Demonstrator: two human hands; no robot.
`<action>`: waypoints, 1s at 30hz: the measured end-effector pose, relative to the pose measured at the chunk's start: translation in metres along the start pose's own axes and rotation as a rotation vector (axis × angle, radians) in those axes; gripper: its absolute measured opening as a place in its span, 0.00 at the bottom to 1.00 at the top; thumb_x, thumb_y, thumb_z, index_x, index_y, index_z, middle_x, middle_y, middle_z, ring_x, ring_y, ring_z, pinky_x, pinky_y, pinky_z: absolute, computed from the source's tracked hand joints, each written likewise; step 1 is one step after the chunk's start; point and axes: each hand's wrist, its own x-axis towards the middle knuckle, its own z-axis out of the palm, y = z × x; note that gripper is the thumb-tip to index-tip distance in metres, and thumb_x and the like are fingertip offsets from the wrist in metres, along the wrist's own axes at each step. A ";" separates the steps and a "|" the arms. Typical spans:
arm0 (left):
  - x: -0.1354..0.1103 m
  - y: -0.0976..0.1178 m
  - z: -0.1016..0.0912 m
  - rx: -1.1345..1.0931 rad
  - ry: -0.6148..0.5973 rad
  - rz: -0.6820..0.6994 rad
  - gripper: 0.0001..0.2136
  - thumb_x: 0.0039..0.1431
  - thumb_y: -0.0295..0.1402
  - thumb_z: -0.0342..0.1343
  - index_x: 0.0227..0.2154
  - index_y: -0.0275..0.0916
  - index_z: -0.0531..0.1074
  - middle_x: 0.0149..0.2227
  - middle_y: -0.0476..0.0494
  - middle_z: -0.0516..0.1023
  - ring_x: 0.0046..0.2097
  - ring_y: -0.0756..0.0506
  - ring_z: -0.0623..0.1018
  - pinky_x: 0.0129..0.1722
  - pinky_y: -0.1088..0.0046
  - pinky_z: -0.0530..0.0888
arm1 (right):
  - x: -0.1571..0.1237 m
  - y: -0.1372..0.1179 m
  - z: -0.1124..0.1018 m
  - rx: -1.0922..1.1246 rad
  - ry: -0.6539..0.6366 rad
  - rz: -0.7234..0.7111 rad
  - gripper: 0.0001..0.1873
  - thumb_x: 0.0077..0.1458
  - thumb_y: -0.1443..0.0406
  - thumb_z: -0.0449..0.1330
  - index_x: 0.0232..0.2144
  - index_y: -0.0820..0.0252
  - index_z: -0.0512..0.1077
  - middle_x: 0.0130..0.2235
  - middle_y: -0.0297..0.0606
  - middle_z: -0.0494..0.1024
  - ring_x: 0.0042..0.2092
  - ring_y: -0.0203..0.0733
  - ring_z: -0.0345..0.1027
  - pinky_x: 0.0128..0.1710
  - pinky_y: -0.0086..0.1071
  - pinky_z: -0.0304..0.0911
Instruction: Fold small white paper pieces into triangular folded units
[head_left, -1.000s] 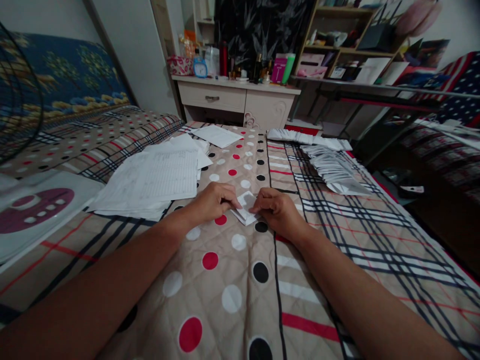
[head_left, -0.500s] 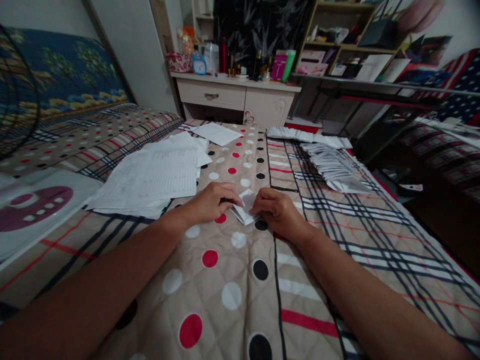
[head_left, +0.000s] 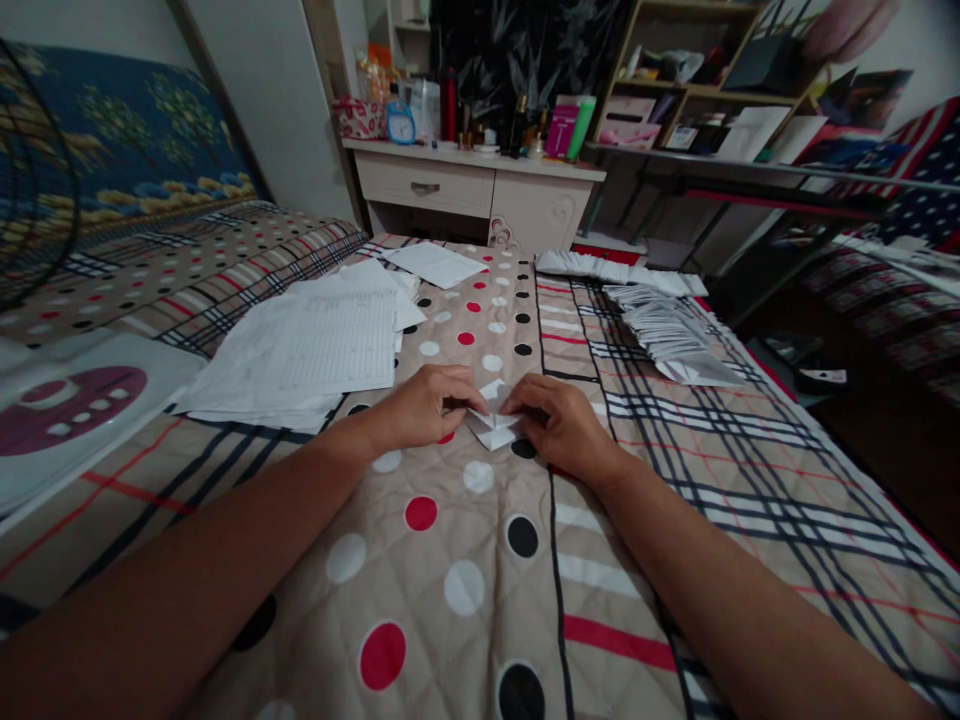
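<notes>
A small piece of folded white paper (head_left: 495,435) lies on the quilted bedspread (head_left: 450,640) in the middle of the view. My left hand (head_left: 431,405) pinches its left flap between thumb and fingers. From the other side, my right hand (head_left: 559,420) grips the right flap with its fingertips. The two flaps rise toward each other, and a flat lower corner of the paper points at me. My fingers partly cover its edges.
Left of my hands lies a stack of printed sheets (head_left: 300,345), with a single sheet (head_left: 435,264) beyond it. A white plastic bag (head_left: 82,400) is at far left. Rows of folded paper pieces (head_left: 667,330) rest at right. A white dresser (head_left: 420,185) stands behind the bed.
My right fingers have straightened and moved from lying over the paper to its right flap. That flap now stands raised beside the left one. My left hand has barely moved.
</notes>
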 end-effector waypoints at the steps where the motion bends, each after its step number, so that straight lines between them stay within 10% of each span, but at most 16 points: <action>1: 0.000 0.000 0.000 -0.017 -0.006 -0.002 0.15 0.48 0.16 0.53 0.32 0.38 0.79 0.30 0.47 0.75 0.32 0.52 0.74 0.32 0.77 0.70 | 0.000 0.000 0.000 0.020 -0.002 -0.016 0.17 0.42 0.81 0.55 0.30 0.60 0.75 0.34 0.37 0.76 0.37 0.39 0.69 0.36 0.30 0.63; 30: -0.002 -0.008 -0.003 0.044 -0.025 0.116 0.13 0.52 0.18 0.54 0.29 0.41 0.80 0.28 0.47 0.78 0.31 0.50 0.75 0.33 0.75 0.70 | -0.003 0.003 0.001 -0.065 -0.023 -0.140 0.20 0.50 0.79 0.53 0.32 0.54 0.80 0.33 0.36 0.73 0.37 0.39 0.68 0.35 0.30 0.62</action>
